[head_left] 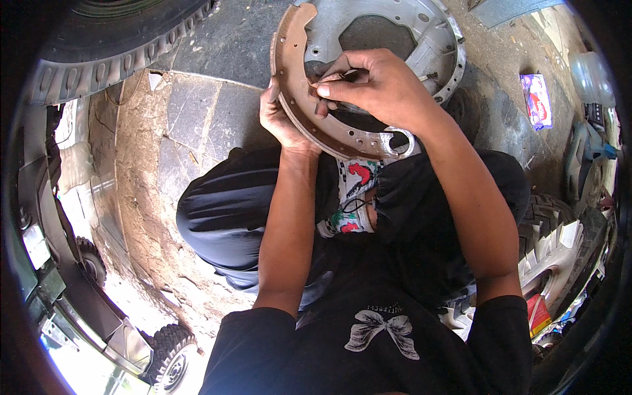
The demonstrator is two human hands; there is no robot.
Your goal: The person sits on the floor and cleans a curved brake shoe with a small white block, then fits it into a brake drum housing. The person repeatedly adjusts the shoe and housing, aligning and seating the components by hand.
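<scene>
A curved brake shoe (293, 85), brownish with a row of small holes, is held up in front of my knees. My left hand (284, 120) grips its outer edge from the left; the thumb lies along the rim and fingertips show at the inner side. My right hand (378, 85) is closed in a pinch at the shoe's inner edge, on something small and dark that I cannot make out. The shoe's lower right end has a bright, hooked metal tip (403, 141). Behind it on the floor lies a round grey metal housing (442, 33) with a large opening.
A large tyre (125, 59) stands at the upper left. A purple packet (536, 101) lies on the floor to the right, near a clear plastic container (591, 79). Further right is a grey-blue tool-like object (579, 155). Below it are a toothed tyre (546, 214) and a pale finned part (553, 253).
</scene>
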